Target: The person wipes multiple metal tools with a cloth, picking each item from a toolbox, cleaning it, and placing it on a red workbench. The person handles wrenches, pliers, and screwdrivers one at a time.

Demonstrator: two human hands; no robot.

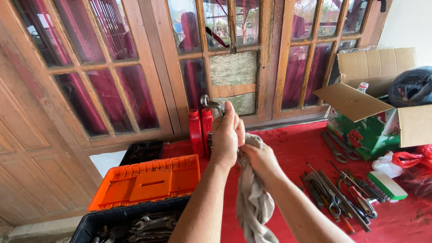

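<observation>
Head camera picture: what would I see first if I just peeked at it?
Right in the middle, the left hand grips a metal wrench while the right hand bunches a grey rag against it. Lower left, a bright orange tray sits on an open black toolbox full of spanners. To the right, pliers and other tools lie scattered on the red floor.

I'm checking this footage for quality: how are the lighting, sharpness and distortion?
Head view: soft, even daylight, no harsh shadows; the window panes show reflections; wide-angle bending at the frame edges; the left hand, right hand and grey rag are sharp.
</observation>
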